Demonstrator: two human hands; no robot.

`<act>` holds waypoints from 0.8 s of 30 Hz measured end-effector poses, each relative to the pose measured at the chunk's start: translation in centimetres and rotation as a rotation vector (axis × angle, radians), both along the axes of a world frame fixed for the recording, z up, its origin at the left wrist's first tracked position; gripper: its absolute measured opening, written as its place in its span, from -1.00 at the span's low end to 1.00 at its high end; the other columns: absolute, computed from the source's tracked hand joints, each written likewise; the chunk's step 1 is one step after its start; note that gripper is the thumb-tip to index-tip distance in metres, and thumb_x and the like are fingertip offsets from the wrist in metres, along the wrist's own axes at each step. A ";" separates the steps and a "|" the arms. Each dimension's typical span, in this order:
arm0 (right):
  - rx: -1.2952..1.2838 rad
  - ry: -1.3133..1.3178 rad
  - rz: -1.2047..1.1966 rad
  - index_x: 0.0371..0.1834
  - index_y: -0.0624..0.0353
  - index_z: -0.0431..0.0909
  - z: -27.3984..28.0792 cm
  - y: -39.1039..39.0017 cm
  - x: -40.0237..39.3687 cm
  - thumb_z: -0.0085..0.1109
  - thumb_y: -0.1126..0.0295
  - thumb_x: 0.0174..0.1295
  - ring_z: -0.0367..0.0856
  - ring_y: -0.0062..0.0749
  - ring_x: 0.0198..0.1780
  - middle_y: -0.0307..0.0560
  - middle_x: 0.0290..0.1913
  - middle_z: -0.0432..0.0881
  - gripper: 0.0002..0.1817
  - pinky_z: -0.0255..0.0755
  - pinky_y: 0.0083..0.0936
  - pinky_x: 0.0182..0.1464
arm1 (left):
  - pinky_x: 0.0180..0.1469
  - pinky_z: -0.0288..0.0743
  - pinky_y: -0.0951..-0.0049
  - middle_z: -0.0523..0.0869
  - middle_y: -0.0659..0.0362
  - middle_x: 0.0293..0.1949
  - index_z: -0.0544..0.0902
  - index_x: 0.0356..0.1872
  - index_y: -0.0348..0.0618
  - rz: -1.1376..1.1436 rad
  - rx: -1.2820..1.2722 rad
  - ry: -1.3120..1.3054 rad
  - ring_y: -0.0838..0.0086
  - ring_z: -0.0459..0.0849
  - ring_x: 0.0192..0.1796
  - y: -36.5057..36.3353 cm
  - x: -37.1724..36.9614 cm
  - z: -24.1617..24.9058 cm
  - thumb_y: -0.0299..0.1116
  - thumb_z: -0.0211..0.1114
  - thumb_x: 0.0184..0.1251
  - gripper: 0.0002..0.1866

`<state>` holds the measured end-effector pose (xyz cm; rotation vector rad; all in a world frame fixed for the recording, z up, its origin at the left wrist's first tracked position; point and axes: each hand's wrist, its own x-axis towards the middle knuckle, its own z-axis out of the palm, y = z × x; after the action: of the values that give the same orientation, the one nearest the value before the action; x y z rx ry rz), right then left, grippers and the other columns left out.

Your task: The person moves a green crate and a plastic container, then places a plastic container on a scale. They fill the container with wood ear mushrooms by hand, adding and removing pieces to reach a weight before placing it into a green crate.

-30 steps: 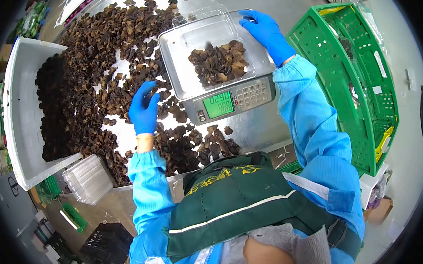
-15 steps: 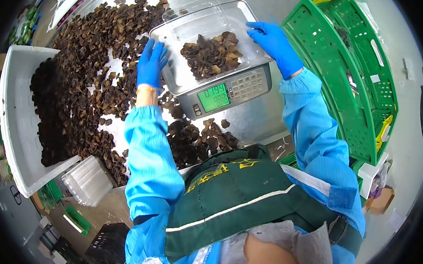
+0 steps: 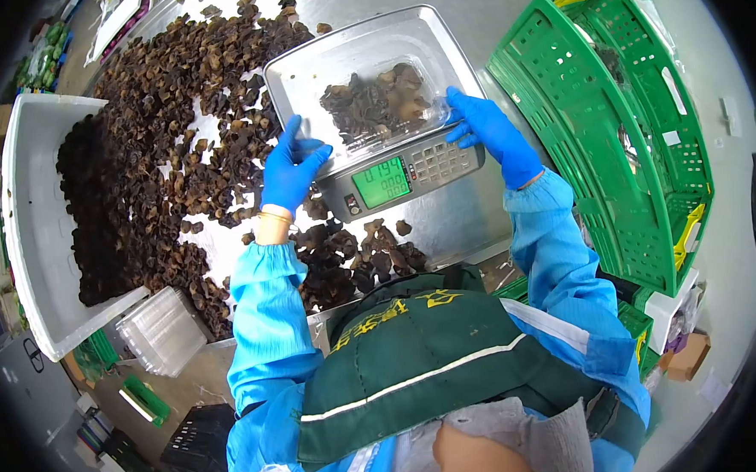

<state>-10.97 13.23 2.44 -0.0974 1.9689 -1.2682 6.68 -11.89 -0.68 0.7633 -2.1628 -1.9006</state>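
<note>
A clear plastic container [image 3: 375,104] of dark brown fungus pieces rests in the metal tray [image 3: 297,69] of a digital scale [image 3: 442,160]; its lid lies over the pieces. The scale's green display is lit. My left hand [image 3: 293,168], in a blue glove, is at the tray's near left corner, thumb towards the container and fingers apart. At the right side, my gloved right hand [image 3: 494,136] has its spread fingertips beside the container's near right corner. Loose fungus [image 3: 183,109] covers the table left of the scale, with more pieces [image 3: 379,249] in front of it.
A white foam box [image 3: 39,219] holding dark fungus is tipped at the left. Below it stand stacked clear containers [image 3: 165,333]. Green crates [image 3: 595,131] stand at the right. A black crate [image 3: 199,446] is on the floor, lower left.
The clear lid has come down over the fungus from the tray's far side. Both my hands have moved nearer to me, the left also slightly right.
</note>
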 end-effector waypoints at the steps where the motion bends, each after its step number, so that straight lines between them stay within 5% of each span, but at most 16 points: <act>1: 0.008 0.025 0.037 0.06 0.17 0.50 -0.3 -0.1 0.4 -0.05 -0.07 0.26 0.58 -0.45 -0.32 -0.08 -0.22 0.61 -0.45 0.46 -0.52 -0.27 | -0.17 0.53 0.56 0.66 0.16 -0.20 0.39 0.22 -0.21 -0.024 0.105 -0.013 0.54 0.64 -0.25 0.2 0.4 0.0 -0.42 0.25 0.23 -0.50; 9: -0.110 0.115 -0.077 0.00 0.17 0.53 0.4 -0.8 -0.1 0.04 0.10 0.27 0.60 -0.49 -0.33 -0.13 -0.22 0.61 -0.59 0.47 -0.59 -0.28 | -0.33 0.49 0.59 0.66 0.18 -0.21 0.47 0.14 -0.17 0.098 0.323 -0.109 0.55 0.65 -0.27 0.5 -0.6 0.7 -0.13 0.10 0.37 -0.57; 13: -0.256 0.529 -0.180 -0.03 0.07 0.55 -0.1 -2.6 0.1 0.21 0.28 0.14 0.57 -0.46 -0.18 -0.17 -0.22 0.59 -0.68 0.45 -0.56 -0.17 | -0.13 0.45 0.55 0.64 0.15 -0.07 0.50 0.12 -0.11 0.210 0.323 0.111 0.53 0.61 -0.15 -1.0 -1.3 1.3 -0.02 0.00 0.40 -0.54; 16: 0.160 1.238 0.245 -0.15 0.05 0.57 -1.5 -4.4 0.3 0.32 0.37 -0.05 0.52 -0.39 -0.19 -0.16 -0.22 0.50 -0.67 0.44 -0.52 -0.19 | -0.08 0.43 0.53 0.64 0.19 -0.05 0.50 0.13 -0.09 0.221 0.275 0.062 0.54 0.59 -0.09 -1.5 -1.7 2.0 -0.05 0.03 0.39 -0.57; 20: 0.033 1.240 0.203 -0.21 0.07 0.57 -2.4 -4.7 -0.6 0.31 0.42 -0.04 0.54 -0.40 -0.20 -0.17 -0.21 0.51 -0.73 0.44 -0.52 -0.20 | -0.06 0.42 0.53 0.64 0.20 -0.03 0.53 0.10 -0.08 0.215 0.239 0.068 0.53 0.59 -0.07 -1.4 -1.5 1.9 -0.07 0.07 0.37 -0.59; 24: -0.218 0.820 0.000 -0.28 0.11 0.62 -1.2 -4.3 -0.4 0.31 0.44 -0.02 0.55 -0.46 -0.30 -0.18 -0.28 0.57 -0.80 0.46 -0.56 -0.26 | -0.05 0.41 0.54 0.64 0.21 -0.04 0.53 0.10 -0.09 0.238 0.228 0.062 0.54 0.59 -0.05 -1.6 -1.5 1.5 -0.10 0.10 0.36 -0.60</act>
<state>-11.38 8.95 1.22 -0.8394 2.4702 -1.5951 5.17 -13.46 0.80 0.9398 -1.7498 -2.0336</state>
